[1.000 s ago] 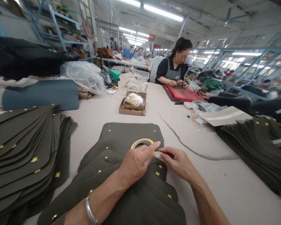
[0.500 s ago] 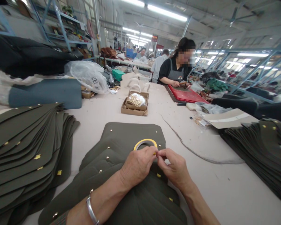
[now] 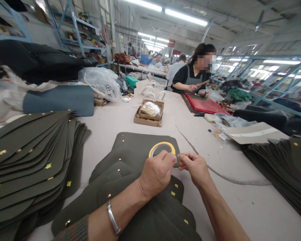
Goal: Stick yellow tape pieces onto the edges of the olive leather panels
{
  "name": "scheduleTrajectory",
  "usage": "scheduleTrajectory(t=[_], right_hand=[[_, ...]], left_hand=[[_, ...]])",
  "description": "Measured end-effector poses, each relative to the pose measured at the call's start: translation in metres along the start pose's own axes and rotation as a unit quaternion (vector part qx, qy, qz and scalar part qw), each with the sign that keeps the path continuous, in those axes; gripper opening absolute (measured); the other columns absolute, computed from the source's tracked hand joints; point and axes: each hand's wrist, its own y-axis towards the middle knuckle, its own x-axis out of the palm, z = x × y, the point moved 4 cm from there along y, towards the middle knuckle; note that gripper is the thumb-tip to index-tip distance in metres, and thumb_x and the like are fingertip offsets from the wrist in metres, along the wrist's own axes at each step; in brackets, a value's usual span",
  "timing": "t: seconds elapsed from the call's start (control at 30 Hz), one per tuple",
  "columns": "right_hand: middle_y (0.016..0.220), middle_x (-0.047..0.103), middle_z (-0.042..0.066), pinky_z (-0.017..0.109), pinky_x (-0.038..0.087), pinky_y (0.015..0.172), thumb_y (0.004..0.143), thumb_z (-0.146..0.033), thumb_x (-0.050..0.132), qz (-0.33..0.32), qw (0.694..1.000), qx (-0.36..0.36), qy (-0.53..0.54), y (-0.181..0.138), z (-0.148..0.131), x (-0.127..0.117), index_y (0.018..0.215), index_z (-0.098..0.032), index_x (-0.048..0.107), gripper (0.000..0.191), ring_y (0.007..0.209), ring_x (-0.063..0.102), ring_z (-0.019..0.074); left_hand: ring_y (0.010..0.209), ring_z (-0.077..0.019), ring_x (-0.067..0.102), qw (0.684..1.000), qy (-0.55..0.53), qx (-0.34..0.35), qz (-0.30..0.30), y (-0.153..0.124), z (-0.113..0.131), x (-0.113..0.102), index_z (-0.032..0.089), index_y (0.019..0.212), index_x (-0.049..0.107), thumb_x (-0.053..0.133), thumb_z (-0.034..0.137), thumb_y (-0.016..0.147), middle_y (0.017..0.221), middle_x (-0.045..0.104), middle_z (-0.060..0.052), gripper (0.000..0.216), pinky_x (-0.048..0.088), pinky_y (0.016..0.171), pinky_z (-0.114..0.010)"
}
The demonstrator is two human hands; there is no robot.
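A fanned stack of dark olive leather panels with small brass studs lies on the table in front of me. A roll of yellow tape rests on the top panel. My left hand is closed, its fingertips touching the near edge of the roll. My right hand is pinched just to the right of it, fingertips nearly meeting the left hand's; what it pinches is too small to name. A silver bracelet circles my left wrist.
More olive panels are piled at the left and right. A cardboard box of brass fittings sits further up the table. A cord trails across the right. A co-worker works over a red mat.
Both hands have drawn together and lifted slightly by the tape roll; the left fingers went from stretched to curled. The view has shifted a little to the left.
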Motion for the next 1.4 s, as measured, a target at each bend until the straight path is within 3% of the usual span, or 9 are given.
scheduleTrajectory(t=[0.17,0.37,0.6,0.77,0.9,1.0,1.1,1.27,1.4], right_hand=[[0.057,0.062,0.001,0.023,0.046,0.045,0.066,-0.048,0.073,-0.098,0.994,0.021,-0.031,0.020,0.029,-0.015,0.077,-0.013,0.068,0.037,0.045,0.053,0.0100],[0.053,0.059,-0.002,0.021,0.039,0.042,0.077,-0.045,0.062,-0.112,0.980,-0.005,-0.163,0.021,0.037,-0.006,0.080,-0.014,0.069,0.031,0.042,0.048,0.0094],[0.062,0.066,0.000,0.027,0.042,0.056,0.080,-0.034,0.053,-0.076,0.919,-0.126,-0.367,0.022,0.020,0.005,0.074,-0.020,0.069,0.022,0.057,0.059,0.0158],[0.060,0.063,-0.003,0.027,0.044,0.056,0.085,-0.035,0.056,-0.037,0.904,-0.187,-0.384,0.016,0.019,-0.003,0.099,-0.020,0.063,0.023,0.054,0.059,0.0159],[0.086,0.068,0.005,0.029,0.049,0.075,0.093,-0.027,0.047,-0.085,0.860,-0.330,-0.380,0.002,0.019,-0.004,0.091,-0.020,0.064,0.018,0.079,0.064,0.0168],[0.087,0.067,0.006,0.029,0.049,0.079,0.094,-0.023,0.044,-0.111,0.831,-0.375,-0.396,-0.002,0.023,0.000,0.093,-0.020,0.066,0.022,0.084,0.063,0.0178],[0.086,0.068,0.006,0.031,0.049,0.077,0.093,-0.024,0.046,-0.087,0.837,-0.341,-0.418,0.001,0.026,0.004,0.092,-0.020,0.068,0.022,0.081,0.064,0.0187],[0.090,0.072,0.006,0.033,0.048,0.078,0.088,-0.029,0.052,-0.044,0.884,-0.204,-0.419,0.008,0.027,0.004,0.089,-0.021,0.071,0.020,0.082,0.066,0.0207],[0.086,0.073,0.004,0.033,0.047,0.076,0.085,-0.031,0.054,-0.099,0.901,-0.135,-0.400,0.003,0.020,0.000,0.083,-0.021,0.072,0.021,0.079,0.066,0.0205]], left_hand=[[0.086,-0.0160,0.058,0.994,0.070,-0.057,-0.061,0.003,-0.018,0.008,0.020,0.095,0.056,0.036,0.019,0.097,0.089,0.061,-0.004,0.021,0.048,0.077,-0.026],[0.086,-0.0206,0.057,0.971,0.117,-0.085,-0.191,0.000,-0.020,0.018,0.021,0.098,0.056,0.040,0.011,0.090,0.094,0.061,-0.005,0.020,0.050,0.072,-0.031],[0.089,-0.0241,0.056,0.967,0.121,-0.077,-0.209,-0.001,-0.018,0.016,0.019,0.093,0.056,0.038,0.009,0.090,0.092,0.061,-0.006,0.021,0.052,0.069,-0.034],[0.089,-0.0241,0.056,0.969,0.118,-0.077,-0.202,-0.003,-0.019,0.016,0.019,0.094,0.056,0.040,0.007,0.088,0.092,0.061,-0.006,0.021,0.053,0.070,-0.035],[0.089,-0.0239,0.056,0.971,0.111,-0.072,-0.196,-0.005,-0.019,0.017,0.019,0.094,0.055,0.041,0.008,0.088,0.092,0.060,-0.006,0.019,0.053,0.071,-0.035],[0.089,-0.0234,0.056,0.971,0.112,-0.074,-0.199,-0.005,-0.019,0.018,0.019,0.094,0.055,0.042,0.009,0.088,0.092,0.060,-0.006,0.017,0.053,0.073,-0.035],[0.089,-0.0233,0.056,0.971,0.111,-0.069,-0.200,-0.005,-0.019,0.018,0.019,0.094,0.055,0.042,0.008,0.088,0.092,0.060,-0.006,0.018,0.053,0.074,-0.035],[0.087,-0.0231,0.057,0.976,0.106,-0.069,-0.178,-0.005,-0.019,0.014,0.019,0.095,0.055,0.041,0.009,0.089,0.092,0.060,-0.006,0.019,0.052,0.072,-0.035],[0.085,-0.0195,0.058,0.988,0.074,-0.061,-0.120,-0.003,-0.018,0.007,0.020,0.097,0.055,0.039,0.015,0.093,0.092,0.060,-0.004,0.017,0.050,0.075,-0.032]])
